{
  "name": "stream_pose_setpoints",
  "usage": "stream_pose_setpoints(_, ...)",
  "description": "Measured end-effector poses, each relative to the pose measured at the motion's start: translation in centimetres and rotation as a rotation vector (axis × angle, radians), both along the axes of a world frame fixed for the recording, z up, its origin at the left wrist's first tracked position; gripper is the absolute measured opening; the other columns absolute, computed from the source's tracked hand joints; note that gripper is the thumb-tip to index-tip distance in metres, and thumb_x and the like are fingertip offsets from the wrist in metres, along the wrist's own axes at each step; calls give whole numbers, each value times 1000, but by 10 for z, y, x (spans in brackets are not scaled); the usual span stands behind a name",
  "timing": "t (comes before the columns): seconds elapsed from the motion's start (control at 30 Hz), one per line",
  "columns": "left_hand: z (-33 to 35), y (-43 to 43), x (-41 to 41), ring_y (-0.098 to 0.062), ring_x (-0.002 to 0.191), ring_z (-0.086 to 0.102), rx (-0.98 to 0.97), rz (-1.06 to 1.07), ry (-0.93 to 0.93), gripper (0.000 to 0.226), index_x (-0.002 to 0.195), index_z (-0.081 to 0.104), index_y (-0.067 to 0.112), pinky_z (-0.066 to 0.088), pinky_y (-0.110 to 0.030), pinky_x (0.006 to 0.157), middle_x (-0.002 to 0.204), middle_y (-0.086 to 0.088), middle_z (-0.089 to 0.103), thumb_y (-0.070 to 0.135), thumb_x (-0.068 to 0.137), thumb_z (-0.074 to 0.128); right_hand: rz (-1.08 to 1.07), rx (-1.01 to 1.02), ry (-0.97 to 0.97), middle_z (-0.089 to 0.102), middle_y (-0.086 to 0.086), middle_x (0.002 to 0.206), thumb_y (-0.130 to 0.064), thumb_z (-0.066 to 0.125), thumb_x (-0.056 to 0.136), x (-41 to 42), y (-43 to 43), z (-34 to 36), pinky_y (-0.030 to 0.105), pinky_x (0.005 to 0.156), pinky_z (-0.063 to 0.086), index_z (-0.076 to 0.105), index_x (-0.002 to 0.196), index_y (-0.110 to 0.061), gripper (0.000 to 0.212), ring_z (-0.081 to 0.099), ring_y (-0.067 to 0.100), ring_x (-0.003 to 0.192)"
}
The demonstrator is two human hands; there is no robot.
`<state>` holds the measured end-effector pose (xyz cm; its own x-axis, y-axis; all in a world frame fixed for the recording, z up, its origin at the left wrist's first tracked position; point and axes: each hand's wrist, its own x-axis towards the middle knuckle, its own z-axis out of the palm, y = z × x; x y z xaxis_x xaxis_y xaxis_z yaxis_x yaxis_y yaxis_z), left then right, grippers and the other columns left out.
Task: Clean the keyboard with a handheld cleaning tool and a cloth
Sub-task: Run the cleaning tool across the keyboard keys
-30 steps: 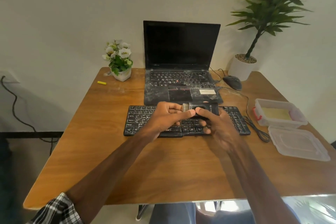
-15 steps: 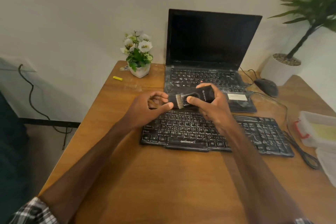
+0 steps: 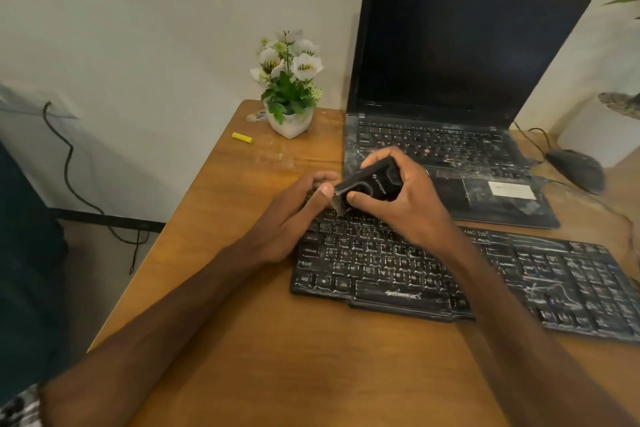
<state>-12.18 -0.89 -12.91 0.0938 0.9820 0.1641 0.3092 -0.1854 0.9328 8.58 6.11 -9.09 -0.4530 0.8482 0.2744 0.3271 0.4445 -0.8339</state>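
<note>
A black keyboard [image 3: 485,274], streaked with white dust, lies on the wooden table [image 3: 277,357]. My right hand [image 3: 405,208] grips a black handheld cleaning tool [image 3: 372,182] tilted down to the left. Its brush end [image 3: 337,205] touches the keys at the keyboard's far left corner. My left hand [image 3: 294,215] lies over that same corner, fingers curled past the far edge and thumb tip right beside the brush. No cloth shows in this view.
A dusty open laptop [image 3: 450,80] stands just behind the keyboard. A white flower pot [image 3: 289,123] and a small yellow object [image 3: 241,137] sit at the far left, near the table's left edge. A mouse [image 3: 576,168] with its cable lies at the right, beside a white planter [image 3: 599,132].
My right hand has brought the tool down from above the keys until its brush touches the keyboard's far left corner. My left hand has settled onto that corner. The view has swung left and closer.
</note>
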Motion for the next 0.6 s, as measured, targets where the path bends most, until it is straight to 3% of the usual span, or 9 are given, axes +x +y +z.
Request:
stream_pose_setpoints(0.2,-6,3,-9,-15,116,68,-15,-98,70,61,150,42,26,58,-46,97,129,4,67,61,100,47,20,75,-28,66,-5,93,-21,88,76,-5,0,-5,29,70,58,58,108,-23,44,67,11,84)
stream_pose_setpoints(0.3,-4,3,-12,-5,119,62,-14,-134,191,70,154,37,29,56,-33,97,132,10,62,66,95,51,30,112,-45,67,-4,94,-23,88,76,-4,0,-4,30,72,59,58,109,-22,45,68,11,85)
stream_pose_setpoints(0.37,0,2,-17,2,125,56,-68,-179,243,93,157,31,32,52,-29,101,140,12,55,76,82,62,40,123,-59,67,-6,96,-23,88,76,-4,-3,-1,30,73,59,58,110,-22,45,68,9,87)
stream_pose_setpoints(0.43,5,1,-24,0,135,49,-136,-236,252,120,161,20,37,50,-38,111,152,12,45,82,65,78,45,119,-70,67,-8,98,-23,87,76,-5,-5,4,28,73,60,58,111,-22,46,67,7,89)
stream_pose_setpoints(0.6,6,-9,-32,-12,153,28,-181,-322,352,152,152,-5,63,36,-49,123,167,16,14,69,40,98,102,144,-90,66,-8,99,-26,86,75,-12,-10,16,27,67,59,58,112,-22,47,69,8,88)
